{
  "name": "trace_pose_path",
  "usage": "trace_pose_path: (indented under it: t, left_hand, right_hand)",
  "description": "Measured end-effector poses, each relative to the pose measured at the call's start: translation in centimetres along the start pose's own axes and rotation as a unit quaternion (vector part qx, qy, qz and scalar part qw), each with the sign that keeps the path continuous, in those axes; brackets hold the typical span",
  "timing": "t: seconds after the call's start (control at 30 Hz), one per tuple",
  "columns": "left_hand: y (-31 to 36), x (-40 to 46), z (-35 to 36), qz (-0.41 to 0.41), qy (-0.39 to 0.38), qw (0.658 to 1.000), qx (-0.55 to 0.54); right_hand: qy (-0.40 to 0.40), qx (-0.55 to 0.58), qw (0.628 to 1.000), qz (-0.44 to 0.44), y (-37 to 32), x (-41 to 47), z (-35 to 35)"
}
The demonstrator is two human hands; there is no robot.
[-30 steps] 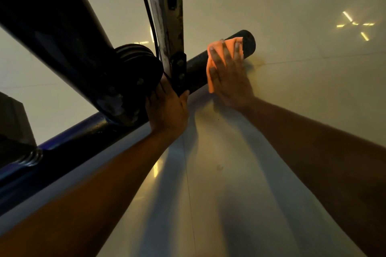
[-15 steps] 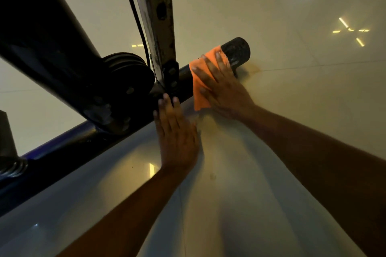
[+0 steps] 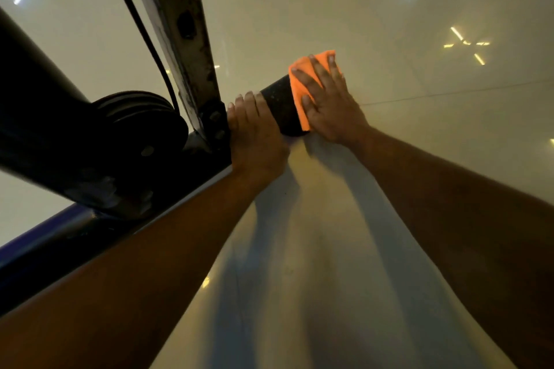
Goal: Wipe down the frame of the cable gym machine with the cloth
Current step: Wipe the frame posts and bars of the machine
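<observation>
Forearms fill the lower frame, ours, both reaching up toward centre. Our left hand (image 3: pixel 257 132) curls over the black base tube (image 3: pixel 280 102) beside the upright post (image 3: pixel 183 39); the pulley (image 3: pixel 144 126) sits left of it. Just beyond, our right hand (image 3: pixel 326 102) presses the orange cloth (image 3: pixel 302 81) with spread fingers over the tube's end, which seems fully covered. On the glossy floor (image 3: pixel 419 159), the cloth could slip off the end and leave it unwiped.
</observation>
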State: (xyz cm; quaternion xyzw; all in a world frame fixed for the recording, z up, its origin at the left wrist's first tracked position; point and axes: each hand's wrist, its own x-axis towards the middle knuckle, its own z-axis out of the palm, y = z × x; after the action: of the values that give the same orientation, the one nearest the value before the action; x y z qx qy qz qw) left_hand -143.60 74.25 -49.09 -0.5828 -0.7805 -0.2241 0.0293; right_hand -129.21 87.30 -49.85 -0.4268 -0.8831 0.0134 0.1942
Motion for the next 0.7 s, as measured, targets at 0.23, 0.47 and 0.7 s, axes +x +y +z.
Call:
trace_pose_path:
  t: [0.23, 0.47, 0.7]
  left_hand:
    - [-0.6, -0.3, 2.2, 0.002, 0.039, 0.998, 0.051]
    - [-0.7, 0.4, 2.6, -0.012, 0.047, 0.997, 0.067]
    - [-0.8, 0.2, 2.4, -0.010, 0.035, 0.998, 0.060]
  right_hand:
    - [-0.019, 0.004, 0.996, -0.085, 0.7, 0.0, -0.7]
    - [-0.009, 0.034, 0.995, -0.095, -1.3, -1.4, 0.5]
    - [-0.015, 0.052, 0.999, 0.004, -1.0, 1.7, -0.8]
